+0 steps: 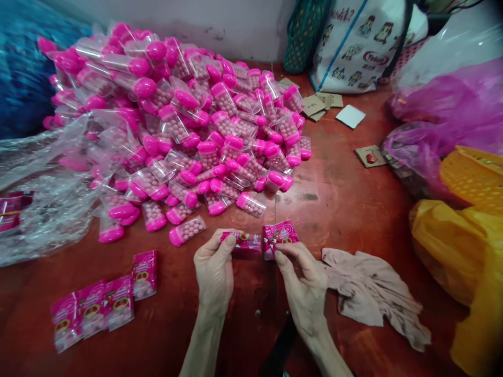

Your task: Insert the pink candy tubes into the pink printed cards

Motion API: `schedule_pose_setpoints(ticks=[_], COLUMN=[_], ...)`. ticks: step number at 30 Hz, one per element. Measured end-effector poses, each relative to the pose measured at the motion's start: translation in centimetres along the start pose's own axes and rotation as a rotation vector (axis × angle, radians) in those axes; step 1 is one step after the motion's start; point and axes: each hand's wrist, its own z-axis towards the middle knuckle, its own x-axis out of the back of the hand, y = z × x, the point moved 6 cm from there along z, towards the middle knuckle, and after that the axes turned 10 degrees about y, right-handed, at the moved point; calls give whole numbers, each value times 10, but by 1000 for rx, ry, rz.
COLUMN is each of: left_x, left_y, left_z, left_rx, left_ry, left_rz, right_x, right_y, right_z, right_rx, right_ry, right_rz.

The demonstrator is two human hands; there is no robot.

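My left hand (214,267) pinches a small container with a pink printed label (245,243) low over the red-brown table (334,199). Beside it, my right hand (301,277) pinches the lower edge of a pink printed sticker label (280,236), which meets the container's right end. Both hands are closed on what they hold. Just beyond them lies a big heap of clear vials with pink caps (188,120), filled with pink beads. The closest loose vial (187,230) lies left of my left hand.
Several labelled pink containers (104,303) lie in a row at front left. Crumpled clear plastic (43,199) covers the left. A beige cloth (373,293) lies right of my hands. Yellow (463,251) and magenta (451,120) bags, a printed bag (361,42) and card pieces (349,116) fill the right and back.
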Motion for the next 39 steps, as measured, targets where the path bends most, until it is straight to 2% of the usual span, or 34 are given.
schedule_pose_setpoints(ticks=[7, 13, 18, 20, 24, 31, 35, 37, 39], left_x=[-5, -9, -16, -17, -13, -5, 6, 13, 17], left_y=[-1, -5, -6, -6, -6, -10, -8, -6, -3], left_z=[-3, -5, -12, -13, -11, -8, 2, 9, 13], left_rx=[81, 152, 169, 149, 144, 276, 264, 234, 204], left_ry=[-79, -159, -298, -311, -257, -55, 68, 129, 142], left_rz=[-1, -16, 71, 72, 40, -58, -195, -256, -295], right_x=[-16, -16, -20, -22, -24, -29, -30, -34, -43], right_y=[-2, 3, -3, -6, -13, -28, -40, -38, -29], right_z=[-1, 1, 1, 1, -1, 4, 23, 36, 48], right_rx=[-68, -147, -71, -23, 89, 193, 219, 225, 262], right_ry=[-138, -143, -215, -239, -220, -224, -140, -70, -53], right_rz=[108, 199, 145, 96, -10, -120, -167, -298, -476])
